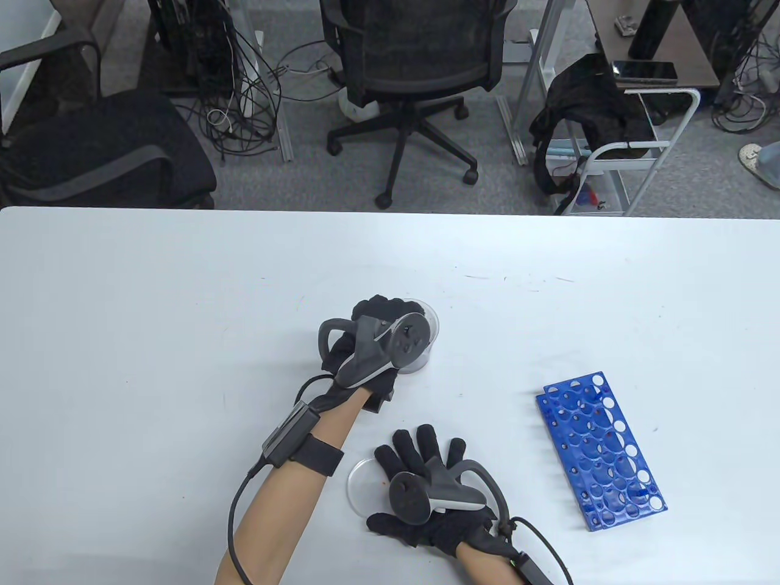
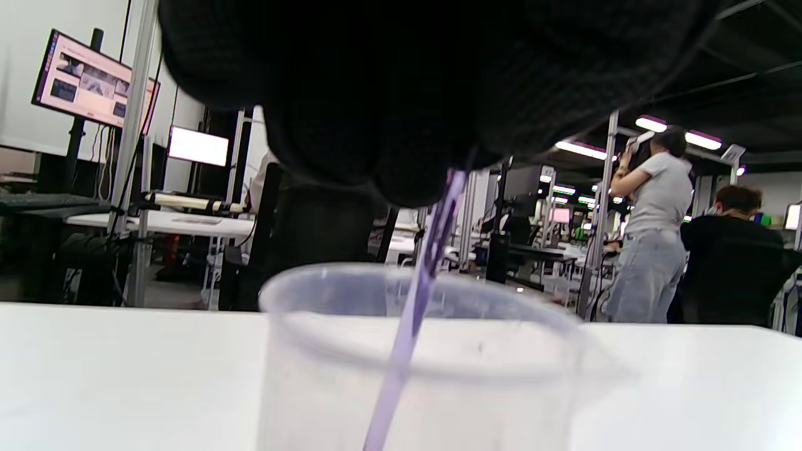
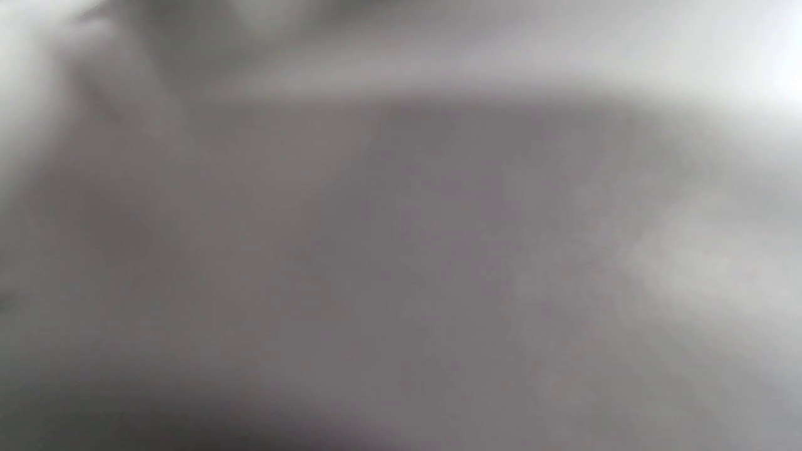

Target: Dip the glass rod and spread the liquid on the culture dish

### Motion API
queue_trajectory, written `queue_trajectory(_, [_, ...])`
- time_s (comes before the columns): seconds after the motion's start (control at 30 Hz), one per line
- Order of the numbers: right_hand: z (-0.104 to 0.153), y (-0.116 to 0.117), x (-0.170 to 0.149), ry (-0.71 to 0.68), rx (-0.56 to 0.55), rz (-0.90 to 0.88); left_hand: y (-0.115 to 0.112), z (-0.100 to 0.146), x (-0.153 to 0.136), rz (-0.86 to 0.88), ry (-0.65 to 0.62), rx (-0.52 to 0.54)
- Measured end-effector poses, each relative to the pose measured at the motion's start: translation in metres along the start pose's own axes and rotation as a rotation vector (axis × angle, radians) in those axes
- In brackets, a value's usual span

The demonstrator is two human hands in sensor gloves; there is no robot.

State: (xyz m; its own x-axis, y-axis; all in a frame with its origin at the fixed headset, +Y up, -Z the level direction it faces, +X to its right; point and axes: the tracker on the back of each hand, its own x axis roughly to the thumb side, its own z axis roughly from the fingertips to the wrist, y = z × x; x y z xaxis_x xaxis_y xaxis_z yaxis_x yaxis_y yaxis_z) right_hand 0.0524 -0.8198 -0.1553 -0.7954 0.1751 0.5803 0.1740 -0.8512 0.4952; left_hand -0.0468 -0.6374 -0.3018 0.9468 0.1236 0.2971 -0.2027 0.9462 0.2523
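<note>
My left hand (image 1: 372, 347) hangs over the clear plastic cup (image 2: 420, 357), fingers bunched and pinching the glass rod (image 2: 416, 307), which slants down into the cup. My right hand (image 1: 426, 487) lies flat with fingers spread on the culture dish (image 1: 361, 481), near the table's (image 1: 152, 304) front edge. The blue tube rack (image 1: 600, 451) lies to the right. I can read no writing anywhere.

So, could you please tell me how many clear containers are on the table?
2: a clear plastic beaker under the left hand, with the glass rod in it, and a shallow clear culture dish partly under the right hand. Others may be hidden.
</note>
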Motion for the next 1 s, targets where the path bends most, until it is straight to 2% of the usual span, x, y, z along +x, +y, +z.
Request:
queue_trajectory(0.23, [0.000, 0.000, 0.000, 0.000, 0.000, -0.001, 0.055, 0.026, 0.005, 0.007, -0.079, 0.130])
queue_trajectory(0.43, [0.000, 0.000, 0.000, 0.000, 0.000, -0.001, 0.084, 0.056, 0.007, 0.030, -0.120, 0.160])
queue_trajectory(0.67, [0.000, 0.000, 0.000, 0.000, 0.000, -0.001, 0.084, 0.099, -0.001, 0.096, -0.154, 0.100])
queue_trajectory(1.0, [0.000, 0.000, 0.000, 0.000, 0.000, -0.001, 0.062, 0.156, -0.004, 0.088, -0.189, -0.013])
